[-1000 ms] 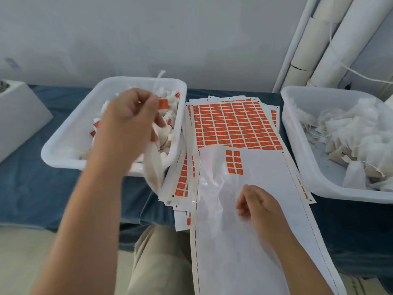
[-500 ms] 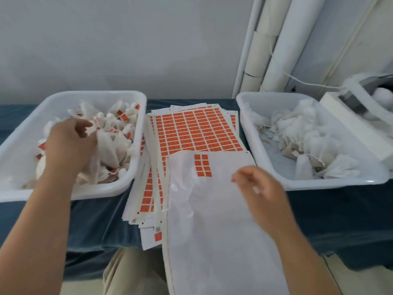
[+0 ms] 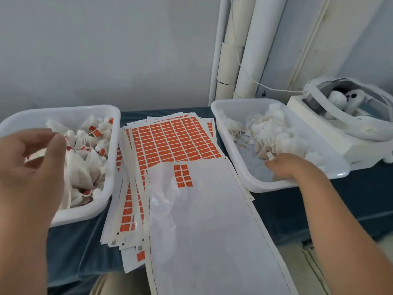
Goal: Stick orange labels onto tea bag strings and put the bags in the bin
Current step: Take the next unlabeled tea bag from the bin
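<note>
The left white bin (image 3: 110, 188) holds tea bags with orange labels (image 3: 96, 133) on their strings. My left hand (image 3: 32, 165) hovers over its near left part, fingers loosely curled and holding nothing. The right white bin (image 3: 240, 167) holds a pile of unlabelled white tea bags (image 3: 274, 130). My right hand (image 3: 285, 167) reaches into that bin, and its fingertips pinch a small white tea bag piece (image 3: 270, 155) at the pile's near edge. Between the bins lie sheets of orange labels (image 3: 174, 141); the top backing sheet (image 3: 202, 231) is nearly bare, with a few labels (image 3: 182, 175) left.
A blue cloth (image 3: 287, 209) covers the table. A white device with a strap (image 3: 340, 116) rests on a white box at the far right. White pipes (image 3: 238, 50) run up the wall behind. The sheets overhang the table's front edge above my lap.
My left hand has let go of a labelled tea bag in the left bin and risen. My right hand has moved from the backing sheet into the right bin. The view has shifted right.
</note>
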Action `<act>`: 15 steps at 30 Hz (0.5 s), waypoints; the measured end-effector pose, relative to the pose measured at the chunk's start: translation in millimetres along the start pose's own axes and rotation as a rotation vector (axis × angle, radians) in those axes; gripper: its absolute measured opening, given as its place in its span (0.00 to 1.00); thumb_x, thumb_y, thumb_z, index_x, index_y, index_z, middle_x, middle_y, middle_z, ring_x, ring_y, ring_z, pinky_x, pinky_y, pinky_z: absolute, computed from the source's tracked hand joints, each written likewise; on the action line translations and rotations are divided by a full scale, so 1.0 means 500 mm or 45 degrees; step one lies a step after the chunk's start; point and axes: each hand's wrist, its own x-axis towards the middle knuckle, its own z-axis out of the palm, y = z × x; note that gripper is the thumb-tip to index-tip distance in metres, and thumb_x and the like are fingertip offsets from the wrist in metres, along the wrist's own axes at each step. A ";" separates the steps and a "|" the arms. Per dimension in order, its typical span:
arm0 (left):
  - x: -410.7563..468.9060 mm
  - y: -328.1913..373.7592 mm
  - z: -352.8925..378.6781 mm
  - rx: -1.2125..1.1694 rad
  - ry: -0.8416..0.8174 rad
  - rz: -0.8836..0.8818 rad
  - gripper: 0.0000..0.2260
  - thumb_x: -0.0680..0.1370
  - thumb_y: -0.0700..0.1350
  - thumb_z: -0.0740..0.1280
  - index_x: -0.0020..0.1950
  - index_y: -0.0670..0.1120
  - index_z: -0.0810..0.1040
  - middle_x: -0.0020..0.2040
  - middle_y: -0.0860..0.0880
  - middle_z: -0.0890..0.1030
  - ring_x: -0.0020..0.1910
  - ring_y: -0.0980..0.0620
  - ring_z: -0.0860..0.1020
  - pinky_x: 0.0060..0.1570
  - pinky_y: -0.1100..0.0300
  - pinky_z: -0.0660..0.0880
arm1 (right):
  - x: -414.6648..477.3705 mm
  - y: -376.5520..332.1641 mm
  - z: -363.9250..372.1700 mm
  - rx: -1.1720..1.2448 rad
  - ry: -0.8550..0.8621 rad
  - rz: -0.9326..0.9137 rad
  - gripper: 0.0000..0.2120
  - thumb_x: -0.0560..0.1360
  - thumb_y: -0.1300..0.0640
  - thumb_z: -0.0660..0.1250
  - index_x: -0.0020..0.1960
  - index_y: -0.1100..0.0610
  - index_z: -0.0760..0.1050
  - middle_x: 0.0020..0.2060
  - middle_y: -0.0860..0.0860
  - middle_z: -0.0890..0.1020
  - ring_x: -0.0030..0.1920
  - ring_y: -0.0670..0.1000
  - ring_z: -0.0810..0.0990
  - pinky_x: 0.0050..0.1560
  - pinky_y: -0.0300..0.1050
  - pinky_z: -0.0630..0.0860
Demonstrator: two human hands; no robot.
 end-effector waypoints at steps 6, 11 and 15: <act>-0.059 0.025 0.018 -0.176 -0.155 0.001 0.20 0.80 0.70 0.65 0.58 0.56 0.80 0.51 0.54 0.84 0.50 0.52 0.83 0.52 0.52 0.83 | -0.088 0.026 -0.003 0.795 0.489 -0.402 0.08 0.80 0.48 0.71 0.56 0.41 0.86 0.54 0.36 0.85 0.51 0.35 0.81 0.55 0.44 0.76; -0.160 0.111 0.126 -0.286 -0.450 0.194 0.11 0.81 0.67 0.63 0.56 0.66 0.80 0.52 0.64 0.85 0.48 0.62 0.85 0.41 0.70 0.81 | -0.221 -0.053 0.026 1.183 0.410 -0.636 0.12 0.77 0.40 0.70 0.59 0.35 0.83 0.56 0.28 0.83 0.57 0.29 0.79 0.57 0.38 0.73; -0.223 0.142 0.225 -0.212 -0.873 0.119 0.34 0.68 0.75 0.67 0.73 0.77 0.61 0.69 0.75 0.71 0.66 0.67 0.76 0.61 0.63 0.79 | -0.324 -0.119 0.073 1.287 0.137 -0.759 0.22 0.71 0.27 0.64 0.63 0.28 0.78 0.60 0.28 0.81 0.61 0.34 0.81 0.60 0.43 0.75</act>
